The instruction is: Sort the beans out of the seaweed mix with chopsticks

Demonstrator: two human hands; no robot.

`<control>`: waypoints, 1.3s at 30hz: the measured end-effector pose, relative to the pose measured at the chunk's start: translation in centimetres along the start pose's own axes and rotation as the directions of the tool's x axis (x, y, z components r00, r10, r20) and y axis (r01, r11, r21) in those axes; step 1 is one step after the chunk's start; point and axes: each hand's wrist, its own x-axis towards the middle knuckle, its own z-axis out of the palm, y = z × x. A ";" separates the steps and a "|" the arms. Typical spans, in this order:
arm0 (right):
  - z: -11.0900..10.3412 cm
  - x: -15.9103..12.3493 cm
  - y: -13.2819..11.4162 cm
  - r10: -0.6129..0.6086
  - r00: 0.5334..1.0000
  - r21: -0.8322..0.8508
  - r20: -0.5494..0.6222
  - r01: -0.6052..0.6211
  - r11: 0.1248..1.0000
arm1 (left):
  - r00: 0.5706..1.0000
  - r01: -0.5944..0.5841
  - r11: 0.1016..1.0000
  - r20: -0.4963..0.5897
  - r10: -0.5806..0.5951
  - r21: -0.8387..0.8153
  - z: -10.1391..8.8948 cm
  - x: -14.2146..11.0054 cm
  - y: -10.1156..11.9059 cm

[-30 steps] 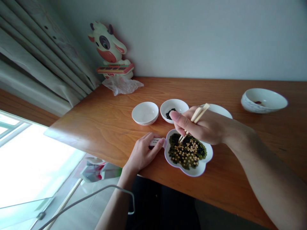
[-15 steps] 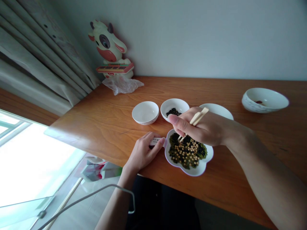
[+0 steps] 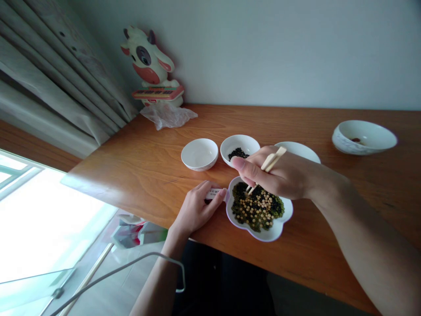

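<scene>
My left hand (image 3: 198,205) is closed round the handle of a scalloped white dish (image 3: 278,228) with a lilac rim. Mixed beans (image 3: 258,208), black, green and pale tan, cover the dish's bottom. Above the dish, my right hand (image 3: 269,173) grips a pair of light wooden chopsticks (image 3: 274,159), their tips down among the beans at the dish's far left part. Whether the tips pinch a bean is too small to tell. Just behind stands a small white bowl (image 3: 251,144) with black beans in it. Another white bowl (image 3: 297,150) is partly hidden behind my right hand.
To the left of the black-bean bowl is an empty white bowl (image 3: 199,154). A larger bowl (image 3: 363,138) with something dark inside stands far right. A crumpled plastic bag (image 3: 169,116) and a cow toy keyboard (image 3: 158,94) sit at the back left. The wooden table's (image 3: 148,175) front edge runs below my hands.
Almost nothing differs. My right hand and the chopsticks have shifted very slightly; my left hand stays on the dish's handle.
</scene>
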 end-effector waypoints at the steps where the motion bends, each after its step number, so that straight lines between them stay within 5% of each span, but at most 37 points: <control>1: 0.0 0.0 0.0 -0.015 1.000 -0.005 -0.003 0.015 1.000 | 1.000 -0.001 1.000 -0.001 0.001 0.003 0.0 0.0 0.0; 39: 0.3 0.3 0.0 -0.086 0.995 0.026 -0.051 0.087 0.996 | 1.000 0.009 1.000 0.014 -0.009 -0.006 0.0 -0.1 -0.1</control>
